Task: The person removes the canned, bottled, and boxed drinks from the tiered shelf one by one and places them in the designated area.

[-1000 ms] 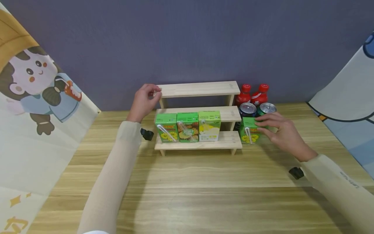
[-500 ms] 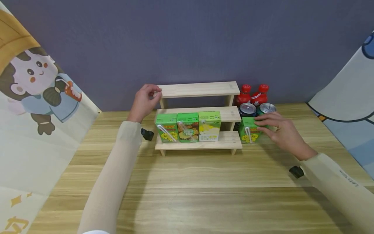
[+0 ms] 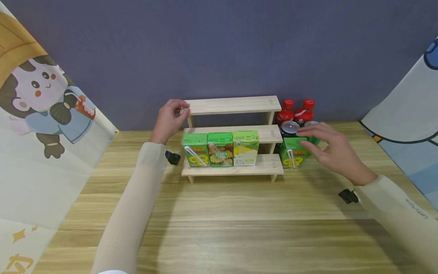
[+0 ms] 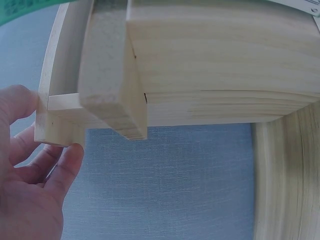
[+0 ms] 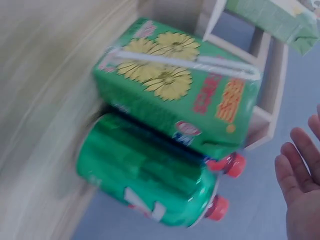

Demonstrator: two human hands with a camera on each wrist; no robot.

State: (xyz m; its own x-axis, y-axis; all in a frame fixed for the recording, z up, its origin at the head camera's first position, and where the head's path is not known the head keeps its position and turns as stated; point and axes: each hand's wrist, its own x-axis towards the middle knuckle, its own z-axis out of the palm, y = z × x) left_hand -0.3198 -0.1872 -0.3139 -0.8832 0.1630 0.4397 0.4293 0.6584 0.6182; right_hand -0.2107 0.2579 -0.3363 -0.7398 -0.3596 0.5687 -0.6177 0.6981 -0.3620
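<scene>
A three-step wooden shelf (image 3: 232,170) stands on the table against the dark wall. My left hand (image 3: 169,120) grips the left end of its top step; in the left wrist view the thumb and fingers of this hand (image 4: 35,180) hold the end of the wooden board (image 4: 60,131). A green drink carton (image 3: 292,152) with yellow flowers and a straw stands right of the lowest step. Just above and right of that carton is my right hand (image 3: 337,154), fingers extended and apart from it. In the right wrist view the fingers (image 5: 302,165) hold nothing.
Three drink cartons (image 3: 220,150) stand in a row on the lowest step. Behind the lone carton are a dark can (image 3: 289,127), a green can (image 5: 147,172) and two red-capped bottles (image 3: 304,111). Printed panels (image 3: 48,152) border the table on both sides.
My right hand has let go of the lone green carton and drawn slightly up and right, with its fingers spread. The carton stays beside the shelf. My left hand has not moved.
</scene>
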